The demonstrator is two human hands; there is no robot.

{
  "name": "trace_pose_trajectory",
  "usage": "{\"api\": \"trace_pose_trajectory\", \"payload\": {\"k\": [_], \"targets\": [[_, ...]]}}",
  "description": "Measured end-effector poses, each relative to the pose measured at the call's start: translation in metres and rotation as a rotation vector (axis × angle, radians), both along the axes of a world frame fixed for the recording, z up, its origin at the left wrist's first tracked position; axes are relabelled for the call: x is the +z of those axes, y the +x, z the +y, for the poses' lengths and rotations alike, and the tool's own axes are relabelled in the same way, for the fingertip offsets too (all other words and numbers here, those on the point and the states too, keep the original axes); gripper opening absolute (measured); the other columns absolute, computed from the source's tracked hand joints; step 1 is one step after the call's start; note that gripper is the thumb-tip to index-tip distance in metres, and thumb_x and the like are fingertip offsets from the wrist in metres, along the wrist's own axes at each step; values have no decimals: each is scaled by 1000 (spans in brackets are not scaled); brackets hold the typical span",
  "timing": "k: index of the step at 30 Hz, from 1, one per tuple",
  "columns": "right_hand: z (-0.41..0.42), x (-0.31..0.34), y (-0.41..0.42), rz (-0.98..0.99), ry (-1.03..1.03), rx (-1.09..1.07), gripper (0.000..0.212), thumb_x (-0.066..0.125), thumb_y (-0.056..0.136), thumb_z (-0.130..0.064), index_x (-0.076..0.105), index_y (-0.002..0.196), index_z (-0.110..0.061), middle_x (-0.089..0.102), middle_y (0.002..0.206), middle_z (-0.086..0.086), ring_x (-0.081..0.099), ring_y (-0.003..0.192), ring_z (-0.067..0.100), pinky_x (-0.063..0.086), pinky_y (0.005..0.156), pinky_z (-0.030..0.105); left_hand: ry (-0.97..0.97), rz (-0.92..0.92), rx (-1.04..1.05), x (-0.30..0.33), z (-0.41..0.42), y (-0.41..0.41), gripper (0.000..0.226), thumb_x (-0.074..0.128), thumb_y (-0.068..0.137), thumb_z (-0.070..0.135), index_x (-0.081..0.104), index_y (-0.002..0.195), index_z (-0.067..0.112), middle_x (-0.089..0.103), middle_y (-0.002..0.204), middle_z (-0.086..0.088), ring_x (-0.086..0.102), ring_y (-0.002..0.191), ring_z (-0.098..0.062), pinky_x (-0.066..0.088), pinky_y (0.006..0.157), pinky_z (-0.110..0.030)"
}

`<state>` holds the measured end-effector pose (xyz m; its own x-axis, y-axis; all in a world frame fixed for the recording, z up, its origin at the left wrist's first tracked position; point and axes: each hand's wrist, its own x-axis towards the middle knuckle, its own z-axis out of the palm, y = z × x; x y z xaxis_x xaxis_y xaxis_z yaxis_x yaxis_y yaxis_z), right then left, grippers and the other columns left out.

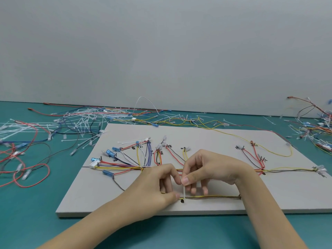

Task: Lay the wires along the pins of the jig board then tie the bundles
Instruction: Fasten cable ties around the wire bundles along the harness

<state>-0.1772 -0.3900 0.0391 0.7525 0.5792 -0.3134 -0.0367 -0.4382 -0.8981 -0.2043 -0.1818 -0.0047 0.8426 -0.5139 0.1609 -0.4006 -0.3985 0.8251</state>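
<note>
A grey jig board (206,139) lies on the teal table with coloured wires fanned over its pins. A thin wire bundle (212,196) runs along the board's near edge. A white cable tie (184,192) stands upright around that bundle. My right hand (210,168) pinches the tie's upper end between thumb and forefinger. My left hand (156,184) pinches the bundle at the tie's base, its thumb tip against the wires. A main trunk of wires (287,170) crosses the board's middle, partly hidden behind both hands.
Loose white cable ties and wires (86,119) litter the table behind and left of the board. Red wire loops (30,175) lie at the left. Another tangle of wires (319,128) sits at the far right. A grey wall stands behind.
</note>
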Motion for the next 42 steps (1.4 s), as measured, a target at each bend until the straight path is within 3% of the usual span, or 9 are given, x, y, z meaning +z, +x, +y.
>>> {"api": "trace_pose_trajectory", "payload": {"k": [5,11,13,15,17,24,37,42], "targets": [[1,1,-1,11,-21,10,11,71,85,-9,71,76,-14,71,76,12,68,67,20,51,52,23,1,-29,16,-1,-1,-3,21,70,79,18,58,87,33,61,71,14,46,59,-5,35,56,-14],[4,1,-1,-11,-45,28,8,73,83,-7,72,77,-12,72,74,8,68,65,17,53,55,23,-25,-27,64,0,-4,-6,21,68,75,12,74,70,31,58,67,15,44,55,-5,32,53,-15],[5,1,-1,-6,-35,37,8,73,83,-7,74,76,-12,72,73,7,67,64,16,53,55,22,-62,-1,76,0,-5,-7,12,65,73,25,75,68,30,56,64,13,43,56,-4,33,54,-17],[5,1,-1,0,-23,48,7,74,83,-9,74,76,-13,72,73,5,67,63,15,52,55,21,-99,9,84,-1,-5,-7,22,64,72,45,74,67,26,53,59,12,40,54,-4,31,52,-17],[5,0,-2,1,-25,47,5,75,82,-12,75,77,-14,72,72,5,67,63,14,52,55,20,-143,35,92,-2,-6,-7,31,69,74,52,72,68,22,52,56,11,38,51,-3,30,51,-15],[3,-1,-1,6,-40,52,11,67,88,-8,73,80,-11,71,69,3,66,61,12,53,56,20,-166,75,85,-1,-5,-5,15,83,70,38,75,70,26,58,56,9,41,52,-4,30,51,-18],[4,1,-2,-14,-20,22,13,70,86,-7,70,74,-12,69,65,4,64,59,14,52,53,22,-173,183,48,2,-7,0,23,81,62,43,77,76,25,54,54,12,37,48,-1,27,48,-12],[3,0,-2,11,-10,25,9,65,90,-6,65,81,-6,70,69,6,66,60,15,53,54,23,-170,176,37,3,-7,1,11,83,74,26,77,71,18,56,48,12,39,45,1,27,47,-9]]}}
